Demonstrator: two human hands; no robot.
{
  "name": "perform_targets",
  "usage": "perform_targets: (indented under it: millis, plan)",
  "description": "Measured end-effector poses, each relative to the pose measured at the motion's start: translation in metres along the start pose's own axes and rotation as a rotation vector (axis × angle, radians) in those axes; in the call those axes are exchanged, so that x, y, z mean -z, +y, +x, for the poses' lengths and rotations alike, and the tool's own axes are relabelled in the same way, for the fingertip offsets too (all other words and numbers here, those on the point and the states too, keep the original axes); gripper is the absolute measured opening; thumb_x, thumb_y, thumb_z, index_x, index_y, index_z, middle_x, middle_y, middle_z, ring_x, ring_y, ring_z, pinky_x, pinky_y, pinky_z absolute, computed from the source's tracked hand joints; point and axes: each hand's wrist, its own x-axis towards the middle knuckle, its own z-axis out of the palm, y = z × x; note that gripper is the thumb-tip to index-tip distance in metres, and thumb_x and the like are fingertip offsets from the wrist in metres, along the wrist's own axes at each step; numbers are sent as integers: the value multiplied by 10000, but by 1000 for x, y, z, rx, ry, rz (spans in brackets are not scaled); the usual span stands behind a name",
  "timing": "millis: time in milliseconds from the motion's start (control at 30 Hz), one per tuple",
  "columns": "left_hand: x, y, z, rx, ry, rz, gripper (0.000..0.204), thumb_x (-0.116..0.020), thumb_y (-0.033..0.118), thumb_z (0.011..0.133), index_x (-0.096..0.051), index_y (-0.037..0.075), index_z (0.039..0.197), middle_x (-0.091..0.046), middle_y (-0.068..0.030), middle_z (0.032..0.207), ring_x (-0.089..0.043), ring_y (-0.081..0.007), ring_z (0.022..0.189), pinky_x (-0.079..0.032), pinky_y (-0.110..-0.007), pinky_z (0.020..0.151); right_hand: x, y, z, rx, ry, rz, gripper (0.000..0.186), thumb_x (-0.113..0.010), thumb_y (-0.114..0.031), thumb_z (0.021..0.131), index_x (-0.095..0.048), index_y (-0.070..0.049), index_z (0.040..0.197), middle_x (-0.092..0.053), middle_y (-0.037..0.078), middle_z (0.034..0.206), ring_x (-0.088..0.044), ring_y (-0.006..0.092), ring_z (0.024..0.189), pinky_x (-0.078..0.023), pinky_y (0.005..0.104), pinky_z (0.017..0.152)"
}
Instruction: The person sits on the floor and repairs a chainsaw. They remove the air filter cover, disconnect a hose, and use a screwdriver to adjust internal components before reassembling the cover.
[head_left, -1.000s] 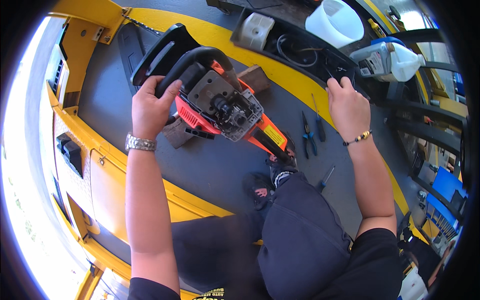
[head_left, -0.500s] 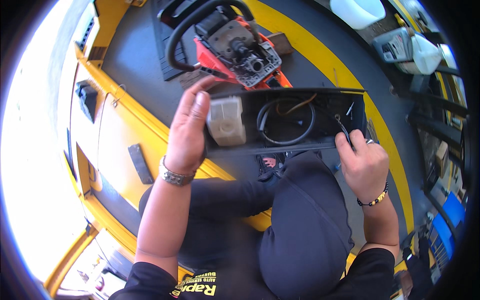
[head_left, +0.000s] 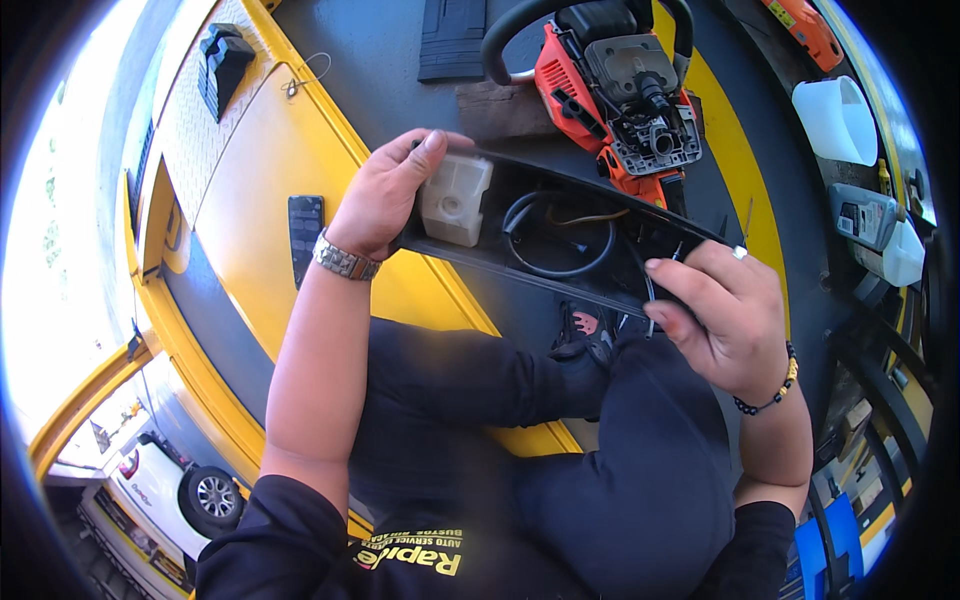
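A long black tray (head_left: pixel 560 278) lies tilted across my hands, its right end lower in the picture than its left. My left hand (head_left: pixel 390 190) grips the left end, thumb over the rim, beside a whitish plastic box-shaped part (head_left: pixel 455 200). Around the right end, my right hand (head_left: pixel 725 315) is closed, thumb and index finger by the near corner. A thin grey cable (head_left: pixel 650 292) passes at those fingertips; whether they pinch it is unclear. Inside the tray lie a coiled black cable (head_left: pixel 512 235), a brownish wire (head_left: pixel 590 217) and a small metal piece (head_left: pixel 678 252).
Beyond the tray, a partly dismantled orange chainsaw (head_left: pixel 620 110) rests by a wooden block (head_left: pixel 505 108). A phone (head_left: pixel 306 235) lies on the yellow surface at left. A white tub (head_left: pixel 835 120) and a grey bottle (head_left: pixel 865 215) stand at right. My bent legs are beneath the tray.
The tray has tilted, its right end coming nearer to me. My right fingers have shifted at that end. The view has turned, so the chainsaw appears farther right.
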Motion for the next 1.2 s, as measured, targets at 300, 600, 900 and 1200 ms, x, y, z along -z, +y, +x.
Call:
perform_targets:
  millis: [300,600,900,1200]
  plan:
    - [26,-15,39,-52,-96,110,369,-590,385,1062,-720,63,1188,-741,-44,1047,-687,-101,960,-572,-279,848,-99,-20,100,-75,-190,-114,330,-750,-411,883,-650,-97,880,-608,61,757,-664,262,658,-516,357,535]
    - [38,-23,49,10,-94,48,360,-602,394,1054,-737,80,1168,-742,-38,1048,-690,-107,956,-574,-279,837,-134,-27,108,-97,-165,-170,357,-795,-263,816,-632,-82,1077,-592,79,924,-672,248,693,-547,351,583]
    - [40,-26,52,10,-86,74,393,-580,402,1063,-716,61,1203,-740,-47,1056,-687,-107,982,-569,-280,871,-126,-15,109,-125,-119,93,378,-800,-144,798,-616,-80,1122,-629,88,938,-684,269,750,-558,381,620]
    - [39,-21,50,3,-114,45,353,-546,357,1086,-719,74,1209,-734,-36,1085,-675,-108,1009,-543,-281,921,-93,12,79,-254,-16,913,412,-653,142,807,-600,-64,1160,-721,127,1147,-679,131,794,-532,259,682]
